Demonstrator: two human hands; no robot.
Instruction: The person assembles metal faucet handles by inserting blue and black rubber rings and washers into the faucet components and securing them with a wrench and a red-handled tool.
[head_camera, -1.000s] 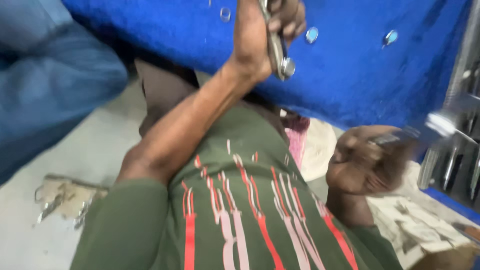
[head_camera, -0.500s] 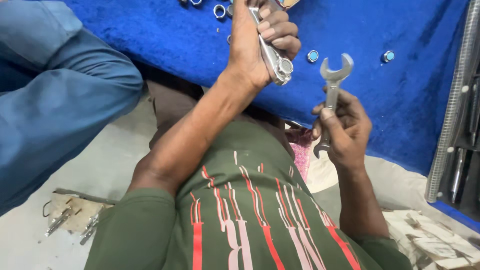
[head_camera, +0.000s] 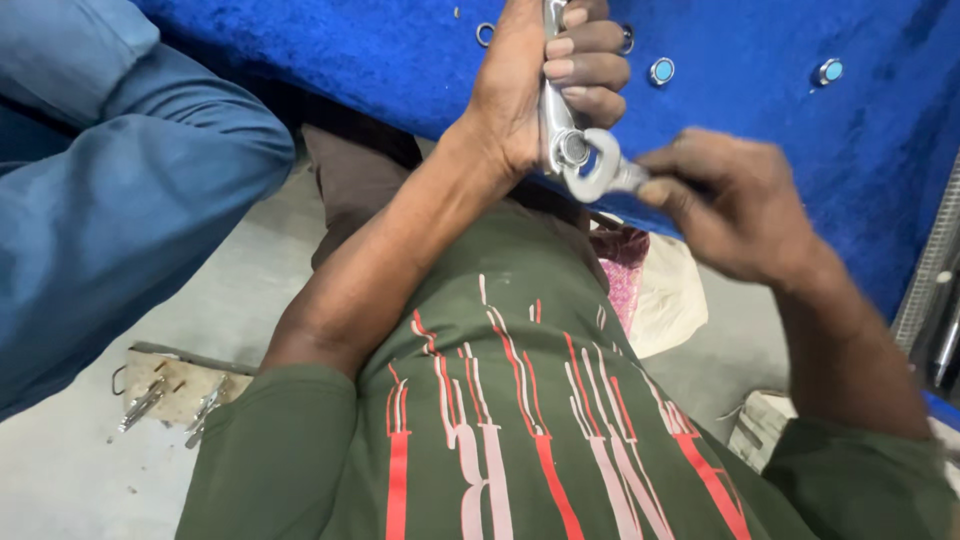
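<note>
Two hands at work, both on metal tools, held up against a blue fuzzy panel (head_camera: 330, 60).

Item 1: left hand (head_camera: 530, 90). Fingers (head_camera: 590, 68) clenched around a silver metal tool (head_camera: 556, 110), held upright at far centre; its lower end with a round boss shows just below the palm. Upper end runs out of view.

Item 2: right hand (head_camera: 735, 205). Fingers pinched on the shank of a ring spanner (head_camera: 598, 172), whose ring end lies touching the lower end of the silver metal tool. The hand is blurred; how firm the pinch is cannot be told.

Item 3: blue fuzzy panel, far side, spanning left to right. Carries a metal ring (head_camera: 486, 34) at far centre-left and two round blue-capped studs (head_camera: 661, 71) (head_camera: 828, 71) to the right.

Item 4: green shirt with red and white stripes (head_camera: 520, 420), near centre, the person's own.

Item 5: blue sleeve (head_camera: 110, 200) of another person, left.

Item 6: small board with loose hand tools (head_camera: 170, 395), near left on the grey floor (head_camera: 70, 480).

Item 7: pale cloth bundle (head_camera: 665, 295), on the floor right of centre.

Item 8: metal rail (head_camera: 930, 260), right edge.

Risk note, as a judgement: the ring looks only partly seated on the boss, so a sideways pull could slip it off and knock knuckles against the panel. The pinch-only hold could let the spanner drop onto the chest.
</note>
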